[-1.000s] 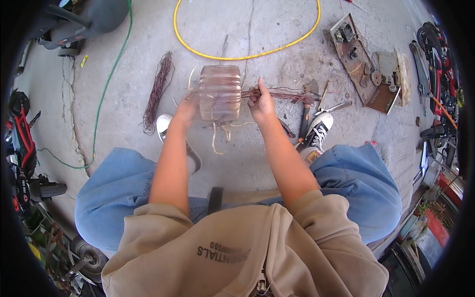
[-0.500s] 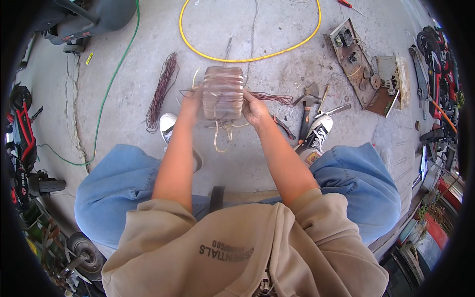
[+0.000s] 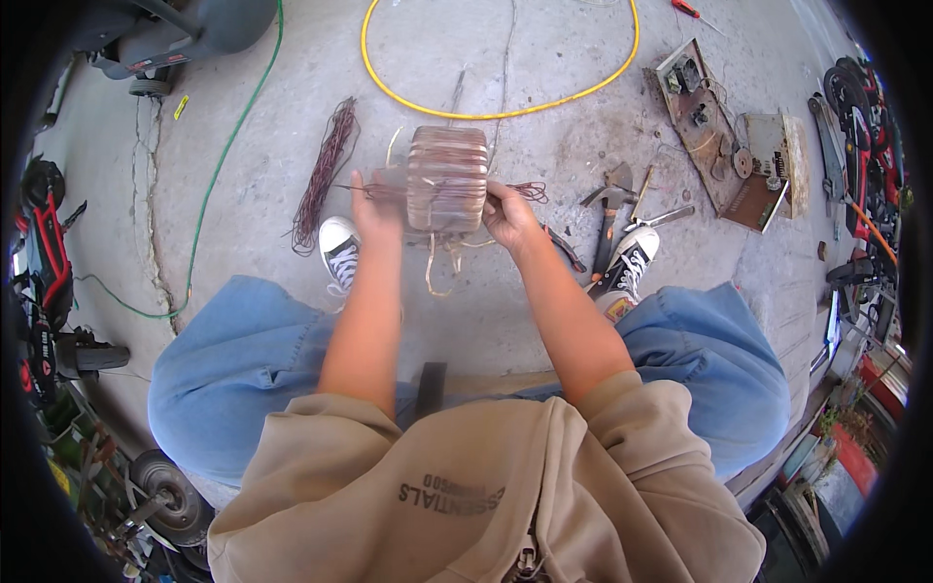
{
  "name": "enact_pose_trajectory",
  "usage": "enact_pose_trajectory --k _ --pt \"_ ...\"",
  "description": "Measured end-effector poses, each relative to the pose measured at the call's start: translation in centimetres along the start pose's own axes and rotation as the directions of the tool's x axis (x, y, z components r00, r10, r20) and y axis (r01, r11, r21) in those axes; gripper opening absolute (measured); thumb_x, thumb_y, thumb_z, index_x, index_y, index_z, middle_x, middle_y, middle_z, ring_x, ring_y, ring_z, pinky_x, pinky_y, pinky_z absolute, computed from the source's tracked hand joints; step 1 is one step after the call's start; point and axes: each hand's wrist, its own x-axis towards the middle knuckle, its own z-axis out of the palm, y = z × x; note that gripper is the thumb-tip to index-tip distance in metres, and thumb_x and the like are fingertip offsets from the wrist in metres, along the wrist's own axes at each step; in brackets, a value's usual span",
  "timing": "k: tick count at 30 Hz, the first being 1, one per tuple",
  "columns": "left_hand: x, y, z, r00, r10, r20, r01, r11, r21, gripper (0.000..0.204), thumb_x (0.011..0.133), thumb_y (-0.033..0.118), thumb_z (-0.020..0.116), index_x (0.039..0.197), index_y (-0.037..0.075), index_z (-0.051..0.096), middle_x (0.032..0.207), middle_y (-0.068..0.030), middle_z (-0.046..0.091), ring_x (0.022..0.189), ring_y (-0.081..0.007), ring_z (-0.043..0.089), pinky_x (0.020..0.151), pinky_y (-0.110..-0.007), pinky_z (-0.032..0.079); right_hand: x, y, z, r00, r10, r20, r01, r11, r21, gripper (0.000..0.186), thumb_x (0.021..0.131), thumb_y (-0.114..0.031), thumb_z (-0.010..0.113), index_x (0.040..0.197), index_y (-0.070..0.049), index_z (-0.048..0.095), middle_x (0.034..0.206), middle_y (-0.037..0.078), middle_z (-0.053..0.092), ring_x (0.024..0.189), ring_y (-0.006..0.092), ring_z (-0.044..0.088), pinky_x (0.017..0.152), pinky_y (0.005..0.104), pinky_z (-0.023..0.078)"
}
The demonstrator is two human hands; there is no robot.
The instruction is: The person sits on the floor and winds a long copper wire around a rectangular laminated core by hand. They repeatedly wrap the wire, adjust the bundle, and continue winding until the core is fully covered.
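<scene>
A boxy, ribbed, brownish translucent block [image 3: 447,175] with pale strands dangling below it sits between my hands. My right hand [image 3: 508,214] is closed on a thin reddish-brown wire bundle [image 3: 528,191] at the block's right side. My left hand [image 3: 377,204] is at the block's left, blurred, with thin wires crossing it; its grip is unclear. A longer tangled bundle of similar wire [image 3: 326,175] lies left of my hands. Right of them are a hammer [image 3: 607,219], red-and-black pliers [image 3: 564,248] and a metal tool [image 3: 666,217].
A yellow hose [image 3: 501,109] loops ahead and a green cord [image 3: 225,155] runs along the left. A dismantled metal casing [image 3: 709,146] and screwdriver [image 3: 685,10] lie at right. Dark machinery [image 3: 175,34] stands upper left; red-and-black wheeled items [image 3: 44,272] line both sides. My sneakers [image 3: 627,272] flank the work.
The wire bundle at the right now reaches much less far out from the block. My right hand's fingers have lowered from an upright thumb. My left hand is in motion, blurred.
</scene>
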Motion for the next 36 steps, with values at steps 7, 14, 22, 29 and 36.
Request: enact_pose_trajectory --k 7,14,22,29,36 --pt "0.5 2.5 1.7 0.972 0.066 0.226 -0.055 0.997 -0.051 0.041 0.103 0.042 0.037 0.074 0.013 0.041 0.055 0.0025 0.034 0.043 -0.0131 0.029 0.060 -0.033 0.046 -1.1 -0.7 0.6 0.999 0.044 -0.026 -0.045 0.997 -0.064 0.010 0.092 -0.013 0.058 0.089 -0.004 0.061 0.078 0.001 0.059 0.060 0.0078 0.045 0.050 0.0213 0.035" --pt "-1.8 6.6 4.7 0.923 0.356 0.143 -0.382 0.889 0.252 0.041 0.103 0.043 0.037 0.078 0.011 0.038 0.062 -0.0024 0.044 0.049 -0.0139 0.038 0.058 -0.034 0.046 -4.5 -5.5 1.0 0.951 -0.276 -0.140 0.104 0.710 -0.696 0.025 0.089 -0.022 0.065 0.096 0.002 0.069 0.078 0.008 0.066 0.058 0.0078 0.046 0.050 0.0246 0.038" --pt "-2.8 8.0 4.7 0.861 0.497 0.107 -0.498 0.782 0.375 0.041 0.103 0.040 0.036 0.081 0.005 0.041 0.063 -0.0082 0.050 0.049 -0.0190 0.047 0.054 -0.035 0.048 -10.2 -5.8 11.0 0.696 -0.472 0.541 0.659 0.120 -0.743 0.031 0.091 -0.028 0.063 0.100 0.001 0.069 0.088 0.009 0.069 0.075 0.0160 0.062 0.071 0.0293 0.049" --pt "-0.5 12.4 5.0 0.800 0.530 0.281 -0.600 0.730 0.327 0.041 0.101 0.039 0.044 0.079 0.005 0.043 0.059 -0.0051 0.047 0.049 -0.0149 0.045 0.051 -0.033 0.046 -6.1 -1.5 10.1 0.521 -0.221 0.824 0.738 -0.369 -0.565 0.046 0.078 -0.028 0.074 0.118 -0.007 0.062 0.118 0.014 0.059 0.115 0.0318 0.050 0.100 0.0403 0.040" --pt "-12.9 14.3 12.7 0.417 0.216 0.883 -0.788 -0.398 0.470 0.043 0.081 0.031 0.077 0.069 0.010 0.041 0.064 0.0029 0.039 0.058 -0.0092 0.034 0.055 -0.026 0.031 -6.2 -1.8 9.1 0.587 -0.269 0.764 0.655 -0.397 -0.643 0.074 0.060 -0.037 0.085 0.124 -0.010 0.059 0.128 0.013 0.052 0.123 0.0342 0.043 0.105 0.0437 0.037"
